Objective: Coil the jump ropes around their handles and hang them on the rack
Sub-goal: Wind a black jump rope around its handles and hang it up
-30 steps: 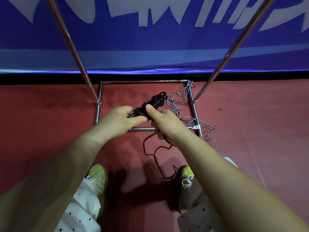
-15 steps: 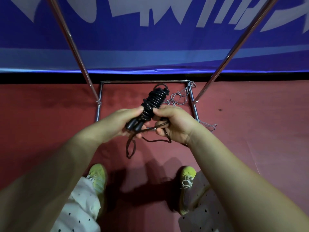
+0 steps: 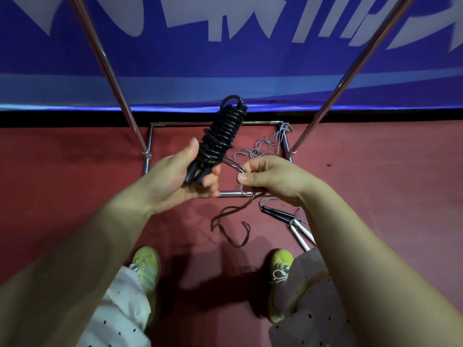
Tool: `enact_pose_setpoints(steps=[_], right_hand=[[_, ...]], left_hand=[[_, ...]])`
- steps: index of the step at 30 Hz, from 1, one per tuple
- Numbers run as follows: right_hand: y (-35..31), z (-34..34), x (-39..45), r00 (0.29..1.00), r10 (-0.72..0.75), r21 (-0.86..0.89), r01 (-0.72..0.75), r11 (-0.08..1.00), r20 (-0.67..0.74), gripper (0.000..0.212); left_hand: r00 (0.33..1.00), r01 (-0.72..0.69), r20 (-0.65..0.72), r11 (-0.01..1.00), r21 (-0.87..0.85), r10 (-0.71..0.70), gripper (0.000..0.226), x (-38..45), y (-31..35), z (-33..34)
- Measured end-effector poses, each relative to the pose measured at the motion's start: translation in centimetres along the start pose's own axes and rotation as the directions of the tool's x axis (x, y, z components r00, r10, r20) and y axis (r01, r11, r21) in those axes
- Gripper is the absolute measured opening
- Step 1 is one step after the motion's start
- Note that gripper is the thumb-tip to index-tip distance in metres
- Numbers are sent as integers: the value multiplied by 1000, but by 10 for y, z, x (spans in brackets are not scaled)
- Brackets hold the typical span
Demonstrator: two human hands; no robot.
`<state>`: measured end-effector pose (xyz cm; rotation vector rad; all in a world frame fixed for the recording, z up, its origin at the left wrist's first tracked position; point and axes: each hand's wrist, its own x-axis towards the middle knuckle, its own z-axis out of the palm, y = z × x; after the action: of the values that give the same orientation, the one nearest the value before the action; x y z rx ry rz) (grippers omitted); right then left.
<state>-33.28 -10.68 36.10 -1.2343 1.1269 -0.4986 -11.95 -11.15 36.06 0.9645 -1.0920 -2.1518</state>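
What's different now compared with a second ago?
The left hand has raised the coiled black jump rope up and tilted it more upright. The right hand has let go of the coil and now pinches the loose tail. The rack and grey rope stayed put.

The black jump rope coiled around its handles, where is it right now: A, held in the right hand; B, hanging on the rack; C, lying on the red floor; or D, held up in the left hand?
D: the left hand grips the handle ends of the black coiled jump rope, holding it above the floor, while the right hand pinches its loose tail.
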Motion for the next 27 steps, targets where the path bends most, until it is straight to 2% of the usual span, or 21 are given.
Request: enact_pose_setpoints(steps=[2, 5, 9, 11, 12, 13, 15, 17, 18, 21, 23, 25, 27], right_hand=[[-3, 0, -2, 997, -52, -21, 50, 999, -60, 23], [-5, 1, 0, 993, -76, 49, 81, 996, -88, 21], [-12, 5, 4, 978, -56, 261, 108, 959, -200, 25], [-17, 8, 3, 978, -6, 384, 87, 919, -207, 27], [-20, 11, 2, 983, 19, 393, 55, 918, -183, 28], [-20, 14, 1, 987, 31, 343, 26, 939, -159, 28], [-18, 25, 0, 991, 36, 87, -25, 996, -126, 27], [-17, 34, 1, 992, 41, -146, -59, 988, -122, 29], [-17, 36, 2, 990, 51, -167, -73, 983, -133, 34], [-19, 35, 4, 974, 136, 24, -134, 991, -182, 50], [-21, 34, 3, 953, 229, 111, -210, 971, -199, 58], [-19, 33, 2, 930, 301, 89, -288, 954, -214, 61], [-15, 32, 1, 913, 315, 8, -324, 946, -260, 59]], left_hand=[[1000, 10, 12, 1000, -11, -10, 58, -1, 3, -1], [995, 93, -20, 996, -9, -94, 59, -2, 7, 2], [987, 158, -39, 987, 5, -157, 59, -3, 12, 7], [982, 170, -85, 985, 16, -168, 59, -2, 13, 7], [978, 173, -122, 985, 8, -171, 59, -2, 13, 6], [970, 176, -167, 984, -5, -175, 60, -1, 13, 4], [941, 190, -285, 982, 8, -180, 60, 2, 10, 1], [899, 216, -415, 965, 147, -138, 54, 4, 5, 0], [884, 227, -458, 944, 241, -96, 49, 5, 3, 0], [875, 238, -483, 848, 474, 24, 42, 9, -2, 0], [877, 243, -470, 750, 616, 101, 51, 9, -3, -2], [891, 256, -421, 578, 775, 171, 55, 7, -5, 2], [903, 308, -381, 319, 896, 198, 52, 4, -7, 14]])
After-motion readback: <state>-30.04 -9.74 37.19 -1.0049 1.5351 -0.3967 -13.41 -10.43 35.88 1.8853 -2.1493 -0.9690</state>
